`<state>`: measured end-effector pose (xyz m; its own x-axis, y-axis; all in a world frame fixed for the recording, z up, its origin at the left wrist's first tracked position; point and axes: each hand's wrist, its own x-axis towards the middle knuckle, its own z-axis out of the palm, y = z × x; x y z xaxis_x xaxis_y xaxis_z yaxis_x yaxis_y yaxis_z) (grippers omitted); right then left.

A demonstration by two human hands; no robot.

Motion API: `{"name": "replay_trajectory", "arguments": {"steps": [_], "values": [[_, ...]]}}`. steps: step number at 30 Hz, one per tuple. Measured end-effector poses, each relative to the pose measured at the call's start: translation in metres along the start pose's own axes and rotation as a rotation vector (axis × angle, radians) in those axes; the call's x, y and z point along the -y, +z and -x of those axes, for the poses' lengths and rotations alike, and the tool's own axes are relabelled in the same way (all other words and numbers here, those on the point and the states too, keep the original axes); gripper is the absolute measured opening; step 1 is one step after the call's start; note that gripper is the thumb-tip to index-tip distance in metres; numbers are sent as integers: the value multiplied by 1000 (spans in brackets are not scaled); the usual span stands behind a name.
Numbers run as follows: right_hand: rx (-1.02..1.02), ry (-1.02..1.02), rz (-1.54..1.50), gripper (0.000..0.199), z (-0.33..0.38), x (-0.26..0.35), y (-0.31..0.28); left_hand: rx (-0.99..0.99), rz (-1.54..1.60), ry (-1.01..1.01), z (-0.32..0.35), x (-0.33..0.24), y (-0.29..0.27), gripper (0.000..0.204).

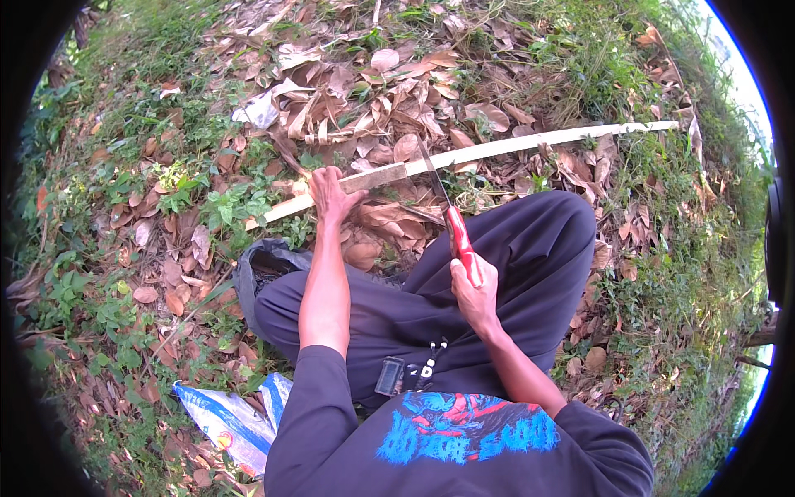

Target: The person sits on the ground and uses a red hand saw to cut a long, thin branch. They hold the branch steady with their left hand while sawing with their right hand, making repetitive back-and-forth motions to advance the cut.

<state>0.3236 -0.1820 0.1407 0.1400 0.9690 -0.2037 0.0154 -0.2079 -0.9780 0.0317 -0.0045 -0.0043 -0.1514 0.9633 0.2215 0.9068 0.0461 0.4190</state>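
A long, pale wooden strip point(555, 138) lies across in front of my folded legs, running from lower left to upper right. My left hand point(329, 197) is closed around its left part, pressing a shorter, greyish piece of wood point(381, 177) along it. In my closed right hand point(474, 290) is the red handle of a handsaw point(458, 230). The saw's narrow dark blade points away from me and crosses the strip right beside the short piece's right end. How deep the blade sits in the wood cannot be seen.
Dry brown leaves point(406, 83) and green weeds cover the ground around me. A dark bag-like thing point(248, 286) lies by my left knee. Behind it is a white and blue plastic sack point(236, 427). A small dark device point(389, 376) with a beaded cord rests at my lap.
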Motion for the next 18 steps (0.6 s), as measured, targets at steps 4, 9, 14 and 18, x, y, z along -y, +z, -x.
{"name": "replay_trajectory", "arguments": {"steps": [4, 9, 14, 18], "values": [[18, 27, -43, 18, -1, 20, -10, -59, 28, 68, -5, -3, 0, 63], [-26, 54, -92, 13, -3, 17, -13, -58, -83, 140, -12, -6, -7, 58], [-6, 63, -72, 19, -11, 13, -10, 13, -37, 119, -13, 5, -2, 62], [14, 60, -50, 21, -9, 7, -1, 29, 11, 125, -5, -2, 3, 68]]}}
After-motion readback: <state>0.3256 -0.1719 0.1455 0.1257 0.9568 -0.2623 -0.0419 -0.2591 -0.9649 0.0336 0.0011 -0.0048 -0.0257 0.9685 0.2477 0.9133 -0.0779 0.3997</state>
